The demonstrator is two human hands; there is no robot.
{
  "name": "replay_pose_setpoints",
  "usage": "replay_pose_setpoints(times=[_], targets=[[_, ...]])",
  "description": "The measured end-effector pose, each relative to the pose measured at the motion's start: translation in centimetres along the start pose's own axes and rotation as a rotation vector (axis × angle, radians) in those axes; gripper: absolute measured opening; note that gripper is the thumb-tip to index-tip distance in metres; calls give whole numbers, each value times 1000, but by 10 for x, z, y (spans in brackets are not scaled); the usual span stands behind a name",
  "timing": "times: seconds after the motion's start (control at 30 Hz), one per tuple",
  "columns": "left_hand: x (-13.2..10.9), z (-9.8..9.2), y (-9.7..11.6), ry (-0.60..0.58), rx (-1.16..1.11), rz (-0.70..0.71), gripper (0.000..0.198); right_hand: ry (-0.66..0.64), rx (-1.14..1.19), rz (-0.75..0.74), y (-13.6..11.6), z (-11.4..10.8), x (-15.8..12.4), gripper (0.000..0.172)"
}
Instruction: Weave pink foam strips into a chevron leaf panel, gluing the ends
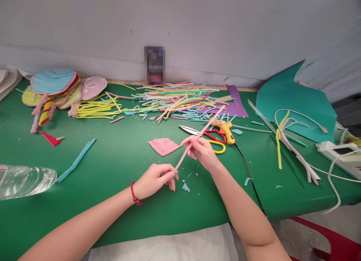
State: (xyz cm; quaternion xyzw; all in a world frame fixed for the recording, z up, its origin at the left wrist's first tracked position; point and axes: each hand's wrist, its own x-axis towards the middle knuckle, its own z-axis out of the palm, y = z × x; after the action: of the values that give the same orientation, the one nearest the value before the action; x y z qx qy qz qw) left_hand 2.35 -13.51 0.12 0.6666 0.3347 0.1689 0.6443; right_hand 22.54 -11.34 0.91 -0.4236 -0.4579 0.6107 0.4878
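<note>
A long pink pipe cleaner (212, 120) runs slantwise between my hands. My left hand (159, 177) pinches its lower end. Farther up, my right hand (200, 150) has its fingers closed round the same strip. Just beyond my hands, a pink fan-shaped piece made of pipe cleaners laid side by side (163, 145) lies flat on the green table (121, 204). Scissors (191, 130) with red and yellow handles lie behind my right hand, blades pointing left. Beside them rests a yellow hot glue gun (225, 130), its black cord trailing toward the front edge.
Many coloured pipe cleaners (180, 101) are heaped at the back. Finished round fans (53, 82) lie back left, near blue strips (76, 161) and a clear bottle (28, 182). On the right are a teal sheet (296, 103), white cables and a power strip (338, 156).
</note>
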Motion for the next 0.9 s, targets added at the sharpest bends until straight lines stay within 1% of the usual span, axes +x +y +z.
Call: replay_pose_setpoints(times=[0.1,0.13,0.17,0.2,0.3,0.33,0.37,0.43,0.5,0.57,0.63,0.7,0.77,0.83,0.9], targets=[[0,-3,0,0,7,33,32,86,47,-33,-4,-5,0,35],[1,-6,0,17,20,59,33,106,52,-61,-6,-7,-1,34],[2,-10,1,58,52,89,33,117,52,-98,-8,-9,-1,34],[3,-16,1,123,101,124,33,120,45,-138,-11,-11,-2,33],[8,-41,0,422,344,218,26,129,9,-243,-21,-20,-4,36],[10,-51,-2,477,430,255,25,145,-5,-271,-24,-23,-5,37],[11,-60,-4,500,520,292,23,171,-19,-299,-27,-27,-6,38],[14,-76,-10,475,678,301,24,243,-48,-349,-32,-36,-7,34],[16,-87,-16,420,780,297,27,329,-106,-363,-36,-43,-8,29],[18,-93,-22,366,829,295,29,410,-215,-336,-38,-48,-9,32],[20,-94,-26,322,837,294,31,476,-373,-311,-38,-48,-10,36],[21,-94,-27,303,830,282,30,545,-555,-336,-35,-44,-12,37],[22,-93,-28,304,829,260,30,635,-712,-427,-32,-37,-16,34],[22,-93,-27,318,831,239,30,737,-820,-560,-29,-30,-21,28],[21,-93,-27,321,833,229,30,790,-910,-683,-27,-25,-26,22]])
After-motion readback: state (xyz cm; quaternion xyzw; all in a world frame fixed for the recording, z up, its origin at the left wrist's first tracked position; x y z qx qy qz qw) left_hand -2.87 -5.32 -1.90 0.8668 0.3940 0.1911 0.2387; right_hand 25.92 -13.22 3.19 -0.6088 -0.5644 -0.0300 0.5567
